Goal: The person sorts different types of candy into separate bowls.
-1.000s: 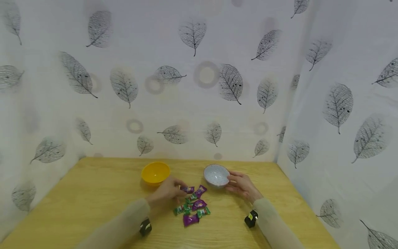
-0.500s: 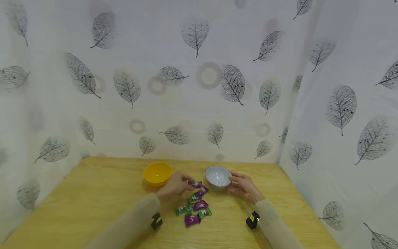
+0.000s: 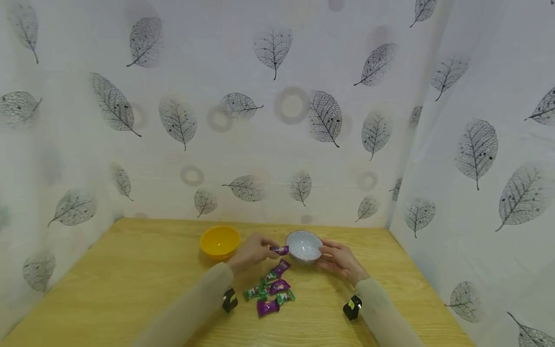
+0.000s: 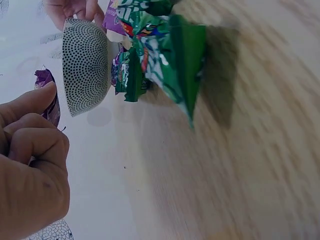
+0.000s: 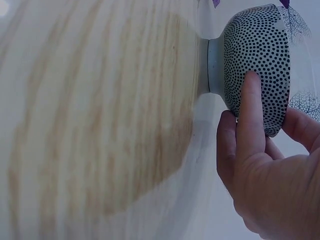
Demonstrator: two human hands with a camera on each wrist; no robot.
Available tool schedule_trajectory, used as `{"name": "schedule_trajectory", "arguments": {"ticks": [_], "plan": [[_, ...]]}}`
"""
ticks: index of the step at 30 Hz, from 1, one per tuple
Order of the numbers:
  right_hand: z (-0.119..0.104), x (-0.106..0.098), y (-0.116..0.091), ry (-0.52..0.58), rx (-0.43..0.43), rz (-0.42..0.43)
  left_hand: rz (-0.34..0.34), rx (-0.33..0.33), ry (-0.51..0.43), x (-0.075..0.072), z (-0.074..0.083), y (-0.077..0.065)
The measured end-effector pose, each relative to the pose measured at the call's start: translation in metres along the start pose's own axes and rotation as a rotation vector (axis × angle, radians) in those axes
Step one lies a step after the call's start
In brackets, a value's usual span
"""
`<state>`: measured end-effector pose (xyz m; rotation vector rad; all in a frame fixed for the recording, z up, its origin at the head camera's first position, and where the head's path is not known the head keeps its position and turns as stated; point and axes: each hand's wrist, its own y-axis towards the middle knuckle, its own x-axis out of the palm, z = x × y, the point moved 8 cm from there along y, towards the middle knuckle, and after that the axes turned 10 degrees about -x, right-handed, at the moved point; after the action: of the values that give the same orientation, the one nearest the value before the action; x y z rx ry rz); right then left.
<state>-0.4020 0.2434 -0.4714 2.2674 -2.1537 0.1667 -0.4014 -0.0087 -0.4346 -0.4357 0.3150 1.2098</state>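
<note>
My left hand (image 3: 255, 250) pinches a purple-wrapped candy (image 3: 281, 250) at the left rim of a pale bowl (image 3: 303, 246). In the left wrist view that candy (image 4: 52, 102) pokes out past the thumb, beside the bowl's black-dotted outer wall (image 4: 86, 67). My right hand (image 3: 342, 261) holds the bowl at its right side. The right wrist view has one finger lying along the dotted wall (image 5: 257, 55) and another digit at the rim. Several purple and green wrapped candies (image 3: 279, 286) lie in a loose group on the table in front of the bowl.
A yellow bowl (image 3: 219, 242) stands left of the pale one, behind my left forearm. The wooden table (image 3: 108, 284) meets leaf-patterned sheets (image 3: 243, 144) at the back and sides. A black wrist device (image 3: 352, 307) sits on the right wrist.
My left hand has lifted the purple candy from the group and carried it right and away from me to the pale bowl's rim. My right hand has stayed on the bowl.
</note>
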Motion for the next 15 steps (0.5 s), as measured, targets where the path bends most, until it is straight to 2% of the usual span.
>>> {"name": "schedule_trajectory", "arguments": {"ticks": [5, 15], "plan": [[0.002, -0.002, 0.002, -0.003, -0.005, 0.002, -0.011, 0.003, -0.069, 0.007, 0.006, 0.01], [0.001, 0.0, 0.002, 0.009, -0.009, -0.007, -0.022, -0.011, -0.135, 0.019, 0.011, 0.029]]}}
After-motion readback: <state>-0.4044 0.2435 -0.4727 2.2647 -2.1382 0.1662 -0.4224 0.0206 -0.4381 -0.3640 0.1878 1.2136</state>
